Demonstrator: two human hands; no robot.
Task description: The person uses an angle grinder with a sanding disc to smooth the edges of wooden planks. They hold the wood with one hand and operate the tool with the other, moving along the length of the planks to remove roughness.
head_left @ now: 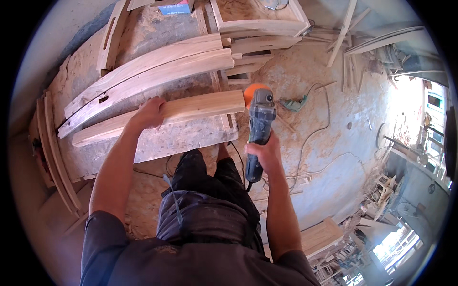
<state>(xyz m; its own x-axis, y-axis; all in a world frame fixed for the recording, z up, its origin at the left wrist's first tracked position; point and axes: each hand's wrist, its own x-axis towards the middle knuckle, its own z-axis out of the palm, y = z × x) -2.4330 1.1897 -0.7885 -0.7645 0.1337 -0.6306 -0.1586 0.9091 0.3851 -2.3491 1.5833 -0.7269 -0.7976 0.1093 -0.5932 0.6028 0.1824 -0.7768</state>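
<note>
Grinder [260, 131]: held just off the bench's right end, its head pointing away and its tail toward the person, apparently so that the cord [249, 187] is kept behind, clear of the spinning part.
Right hand [267, 151]: wrapped around the grinder's body; the tool's weight seems to be carried by this hand alone.
Left hand [150, 114]: clamped across the rail, over the bench's front part, probably so that the wood is kept from sliding.
Rail [200, 105]: laid lengthwise along the bench's front part, its right tip projected slightly past the bench's right edge; open access to that tip appears to be given by the overhang.
Disc [248, 94]: orange, set at the rail's tip beyond the bench's right edge; whether the wood is touched cannot be told.
Bench [191, 133]: grey and dusty, by which most of the rail's length is supported.
Strips [55, 152]: ranged side by side at the bench's left end, perhaps kept apart from the working side.
Curved pieces [167, 71]: laid together behind the rail on the bench, seemingly set back so that the front is freed.
Tray [262, 27]: shallow, wooden, placed by the bench's far right corner.
Timber [350, 33]: gathered well to the bench's right, presumably stored out of the way.
</note>
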